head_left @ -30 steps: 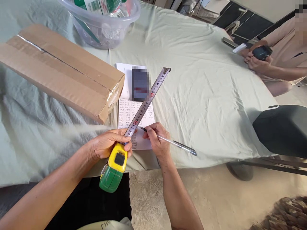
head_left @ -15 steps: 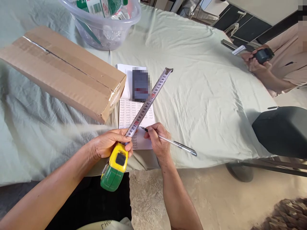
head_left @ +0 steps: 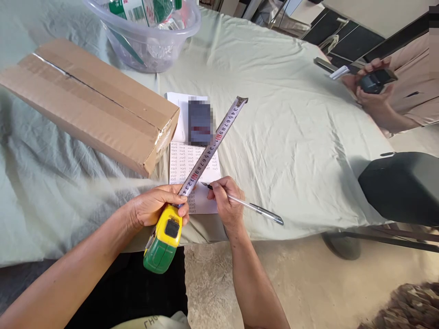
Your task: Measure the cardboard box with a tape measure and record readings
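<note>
My left hand (head_left: 164, 204) grips a yellow and green tape measure (head_left: 163, 244) near its mouth, thumb resting on the blade. The metal blade runs up and to the right, across an open notebook (head_left: 178, 160) filled with rows of small handwriting. Between the fingers of my right hand (head_left: 228, 201) is a pen (head_left: 255, 208), its tip over the notebook's lower page beside the blade. A dark pixelated object (head_left: 200, 122) lies on the upper page. Part of the writing is hidden under the blade and my hands.
A long cardboard box (head_left: 89, 105) lies left of the notebook. Behind it stands a clear plastic basin (head_left: 151, 45) of bottles. At the right, another person's hands (head_left: 373, 84) hold a dark device; a dark case-like object (head_left: 401, 187) sits at the cloth-covered table's (head_left: 291, 137) right edge.
My hands, the tape measure and the pen stay almost in place. The other person's fingers have shifted around the dark device, which has turned slightly.
</note>
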A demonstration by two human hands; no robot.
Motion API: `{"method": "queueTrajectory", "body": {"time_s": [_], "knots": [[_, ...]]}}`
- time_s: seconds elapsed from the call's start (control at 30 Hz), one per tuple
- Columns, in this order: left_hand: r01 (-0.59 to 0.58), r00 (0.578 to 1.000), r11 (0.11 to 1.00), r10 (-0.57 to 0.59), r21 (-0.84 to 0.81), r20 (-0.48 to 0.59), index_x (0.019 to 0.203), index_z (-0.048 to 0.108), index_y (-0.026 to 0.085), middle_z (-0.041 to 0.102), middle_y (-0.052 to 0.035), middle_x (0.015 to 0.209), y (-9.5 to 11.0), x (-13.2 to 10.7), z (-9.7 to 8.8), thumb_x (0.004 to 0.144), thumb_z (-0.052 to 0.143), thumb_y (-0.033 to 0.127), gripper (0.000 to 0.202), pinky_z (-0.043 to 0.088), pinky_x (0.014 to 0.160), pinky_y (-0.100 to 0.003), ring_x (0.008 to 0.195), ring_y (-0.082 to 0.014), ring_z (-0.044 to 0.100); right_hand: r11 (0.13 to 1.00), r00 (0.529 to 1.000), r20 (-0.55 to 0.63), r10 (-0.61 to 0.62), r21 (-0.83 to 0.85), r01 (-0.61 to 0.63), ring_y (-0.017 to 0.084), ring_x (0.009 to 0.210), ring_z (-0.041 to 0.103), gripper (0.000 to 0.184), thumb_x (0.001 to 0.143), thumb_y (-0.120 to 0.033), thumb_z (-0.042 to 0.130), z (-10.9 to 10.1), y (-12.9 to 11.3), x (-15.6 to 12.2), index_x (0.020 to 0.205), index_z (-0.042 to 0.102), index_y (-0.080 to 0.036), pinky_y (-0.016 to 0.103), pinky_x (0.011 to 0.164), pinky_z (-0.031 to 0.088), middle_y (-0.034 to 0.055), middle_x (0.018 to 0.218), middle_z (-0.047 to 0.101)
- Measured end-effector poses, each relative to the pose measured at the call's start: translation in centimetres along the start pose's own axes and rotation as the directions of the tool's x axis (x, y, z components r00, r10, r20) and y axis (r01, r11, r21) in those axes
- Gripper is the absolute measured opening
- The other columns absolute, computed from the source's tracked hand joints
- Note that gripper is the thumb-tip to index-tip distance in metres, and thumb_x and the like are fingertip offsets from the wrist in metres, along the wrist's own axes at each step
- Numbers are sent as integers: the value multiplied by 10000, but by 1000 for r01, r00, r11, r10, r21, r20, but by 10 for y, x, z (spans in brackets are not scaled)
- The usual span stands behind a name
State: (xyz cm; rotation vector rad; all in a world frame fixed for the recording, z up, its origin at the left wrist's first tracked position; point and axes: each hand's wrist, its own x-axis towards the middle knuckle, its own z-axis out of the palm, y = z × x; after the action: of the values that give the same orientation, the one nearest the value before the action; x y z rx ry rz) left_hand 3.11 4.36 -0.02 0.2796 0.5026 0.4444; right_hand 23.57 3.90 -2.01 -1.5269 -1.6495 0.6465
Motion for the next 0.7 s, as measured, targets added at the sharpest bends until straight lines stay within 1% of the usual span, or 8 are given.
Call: {"method": "queueTrajectory", "body": {"time_s": [0.13,0.33,0.57,0.7], "knots": [[-13,1000,1000,13,-13,17,814,499,178,576,-3,562,-1,1,-1,807,556,115,85,453,588,-281,559,-175,599,1000,1000,-8,1,4,-1,126,489,531,205,896,-271,483,0,-1,0,695,491,-232,249,507,409,-54,535,593],[-19,999,1000,19,-7,31,866,516,174,587,-5,567,-1,0,-2,809,583,139,95,453,586,-278,554,-177,602,999,1000,5,17,-31,-17,132,507,545,210,887,-272,485,1,-2,1,681,496,-236,258,528,425,-47,550,599],[-33,999,999,33,0,39,841,522,168,588,-11,569,-1,0,-2,814,585,130,78,456,593,-280,558,-175,601,1000,1000,22,18,-21,-18,139,492,544,192,881,-270,482,0,0,0,693,497,-239,264,507,417,-51,525,596],[-30,999,1000,30,1,33,827,522,168,588,-10,564,-2,0,-2,810,591,124,83,458,588,-282,555,-175,599,1000,999,-25,28,-10,-28,137,484,531,202,881,-275,485,0,1,0,682,481,-239,271,517,421,-52,525,588]]}}
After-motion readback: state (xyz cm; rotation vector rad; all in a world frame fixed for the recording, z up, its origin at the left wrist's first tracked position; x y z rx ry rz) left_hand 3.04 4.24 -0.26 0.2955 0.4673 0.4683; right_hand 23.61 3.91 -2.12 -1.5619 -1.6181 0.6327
